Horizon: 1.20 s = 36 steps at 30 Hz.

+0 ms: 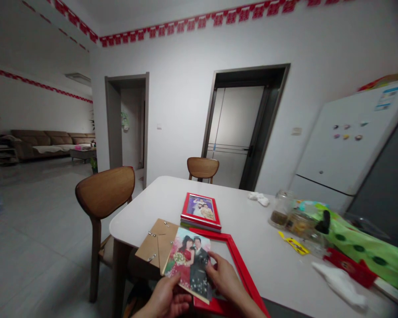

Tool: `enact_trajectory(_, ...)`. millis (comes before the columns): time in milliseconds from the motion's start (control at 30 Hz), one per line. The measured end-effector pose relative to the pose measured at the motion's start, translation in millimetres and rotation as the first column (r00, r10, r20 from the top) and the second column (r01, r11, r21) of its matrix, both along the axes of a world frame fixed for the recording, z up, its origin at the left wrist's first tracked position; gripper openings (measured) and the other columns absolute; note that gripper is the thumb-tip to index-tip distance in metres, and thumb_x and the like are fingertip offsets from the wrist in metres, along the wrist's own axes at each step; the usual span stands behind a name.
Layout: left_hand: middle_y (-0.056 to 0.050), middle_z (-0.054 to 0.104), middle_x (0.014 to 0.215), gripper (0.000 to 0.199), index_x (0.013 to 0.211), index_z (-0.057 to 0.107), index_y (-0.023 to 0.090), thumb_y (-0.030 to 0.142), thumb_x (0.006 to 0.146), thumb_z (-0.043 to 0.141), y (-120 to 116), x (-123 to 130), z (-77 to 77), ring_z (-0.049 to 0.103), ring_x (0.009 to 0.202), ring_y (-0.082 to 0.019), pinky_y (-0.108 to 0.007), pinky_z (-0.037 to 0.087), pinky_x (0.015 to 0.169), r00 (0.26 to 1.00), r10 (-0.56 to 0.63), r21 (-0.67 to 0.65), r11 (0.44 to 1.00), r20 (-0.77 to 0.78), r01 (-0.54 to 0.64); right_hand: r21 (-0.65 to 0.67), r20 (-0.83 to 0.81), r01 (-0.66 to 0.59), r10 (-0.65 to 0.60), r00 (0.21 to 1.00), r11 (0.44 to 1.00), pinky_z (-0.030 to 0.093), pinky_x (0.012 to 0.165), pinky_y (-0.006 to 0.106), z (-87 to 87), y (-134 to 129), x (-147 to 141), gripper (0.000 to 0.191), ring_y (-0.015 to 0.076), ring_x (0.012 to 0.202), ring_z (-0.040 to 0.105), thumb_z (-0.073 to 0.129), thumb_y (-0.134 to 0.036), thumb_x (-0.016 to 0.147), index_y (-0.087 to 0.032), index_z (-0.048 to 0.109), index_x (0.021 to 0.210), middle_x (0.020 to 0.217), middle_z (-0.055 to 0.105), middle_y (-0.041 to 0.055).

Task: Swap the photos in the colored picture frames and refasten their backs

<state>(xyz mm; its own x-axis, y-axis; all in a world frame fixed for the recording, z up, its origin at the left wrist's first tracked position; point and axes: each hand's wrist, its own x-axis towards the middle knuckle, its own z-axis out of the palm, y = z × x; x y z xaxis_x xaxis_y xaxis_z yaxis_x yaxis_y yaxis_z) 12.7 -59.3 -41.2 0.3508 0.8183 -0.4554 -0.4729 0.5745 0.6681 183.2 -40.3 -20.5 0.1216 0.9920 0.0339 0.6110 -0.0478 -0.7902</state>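
Between my two hands is a printed photograph [189,260] of a couple in a red dress and a dark suit. My left hand [167,297] grips its lower left edge, thumb on top. At its right edge, my right hand [223,276] pinches it with thumb and fingers. Under the photograph and my right hand lies a red picture frame [242,260], partly hidden. To the left is a brown backing board [157,243] with small metal clips, partly covered by the photograph. Farther back, a framed photo with a red border [200,210] rests on a small stack.
The white table [162,194] also carries a glass jar [280,210], crumpled white tissue [258,198], a yellow packet [295,244], a green bag [361,243] and a red box [351,267] on the right. Wooden chairs [106,192] stand at the left and far sides.
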Motion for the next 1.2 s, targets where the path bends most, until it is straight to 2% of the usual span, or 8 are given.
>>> enact_trajectory(367,-0.001,0.058,0.055,0.014,0.072,0.053,0.013,0.023,0.071,0.063,-9,14,0.7,0.054,0.043,-0.009,-0.016,0.042,0.042,0.988,0.15,0.001,0.989,0.031,-0.15,-0.009,-0.325,0.071,-0.07,0.943,0.997,0.035,0.046,0.021,-3.6,2,-7,0.054,0.0106,0.044,0.046,0.049,-0.026,0.063,-0.01,0.046,0.114,0.048,0.05,-0.0052)
enact_trajectory(567,0.002,0.055,0.051,0.024,0.074,0.057,0.012,0.033,0.064,0.066,-9,22,-0.4,0.05,0.044,-0.008,-0.015,0.038,0.041,0.992,0.117,0.293,0.951,-0.05,-0.098,-0.007,-0.44,0.033,-0.032,0.898,0.999,0.031,0.042,0.019,-4.6,1,-9,0.058,0.0081,0.041,0.039,0.046,-0.026,0.062,-0.005,0.042,0.117,0.045,0.041,-0.0085)
enact_trajectory(700,-0.001,0.06,0.06,0.027,0.078,0.059,0.013,0.039,0.07,0.057,-2,20,7.2,0.055,0.053,-0.015,-0.021,0.041,0.047,0.955,0.139,0.473,0.881,-0.26,0.001,-0.022,-0.358,-0.012,0.003,0.934,1.0,0.039,0.049,0.022,-3.2,-1,-7,0.05,0.0118,0.049,0.05,0.044,-0.027,0.065,-0.01,0.048,0.112,0.053,0.053,-0.0034)
enact_trajectory(800,-0.003,0.061,0.064,0.027,0.075,0.06,0.013,0.037,0.075,0.047,-1,16,24.1,0.057,0.062,-0.018,-0.023,0.043,0.054,0.874,0.199,0.612,0.78,-0.443,0.132,0.014,-0.246,-0.038,0.04,0.968,0.999,0.044,0.067,0.029,6.0,-5,-8,0.047,0.0184,0.073,0.058,0.046,-0.035,0.067,-0.012,0.054,0.107,0.078,0.064,0.0062)
enact_trajectory(900,-0.004,0.061,0.069,0.028,0.071,0.059,0.013,0.028,0.081,0.037,-6,15,43.8,0.057,0.068,-0.018,-0.024,0.044,0.063,0.724,0.352,0.745,0.582,-0.593,0.327,0.122,-0.189,-0.042,0.065,0.98,0.992,0.036,0.089,0.034,26.0,-12,-13,0.052,0.0228,0.101,0.051,0.048,-0.045,0.067,-0.013,0.056,0.106,0.108,0.058,0.0122)
enact_trajectory(967,-0.006,0.061,0.076,0.025,0.077,0.058,0.013,0.02,0.081,0.034,-9,15,53.4,0.057,0.072,-0.018,-0.026,0.044,0.068,0.604,0.458,0.757,0.435,-0.652,0.488,0.163,-0.269,-0.034,0.078,0.96,0.986,0.03,0.094,0.036,43.7,-19,-18,0.054,0.0228,0.11,0.044,0.047,-0.051,0.067,-0.016,0.055,0.108,0.118,0.051,0.0111)
enact_trajectory(1067,-0.008,0.06,0.085,0.025,0.091,0.055,0.014,0.012,0.077,0.035,-11,19,59.6,0.056,0.078,-0.019,-0.03,0.045,0.072,0.437,0.579,0.67,0.275,-0.688,0.69,0.097,-0.561,-0.028,0.078,0.824,0.995,0.038,0.085,0.039,70.0,-30,-20,0.055,0.0222,0.108,0.045,0.039,-0.057,0.07,-0.023,0.05,0.112,0.12,0.05,0.0075)
enact_trajectory(1200,-0.01,0.059,0.094,0.039,0.108,0.047,0.011,0.006,0.07,0.038,-10,29,62.3,0.054,0.087,-0.022,-0.035,0.046,0.077,0.306,0.663,0.539,0.175,-0.683,0.824,0.031,-0.79,-0.052,0.056,0.611,0.998,0.046,0.069,0.031,88.6,-39,-12,0.048,0.0191,0.088,0.057,0.047,-0.049,0.07,-0.022,0.049,0.111,0.103,0.06,0.0068)
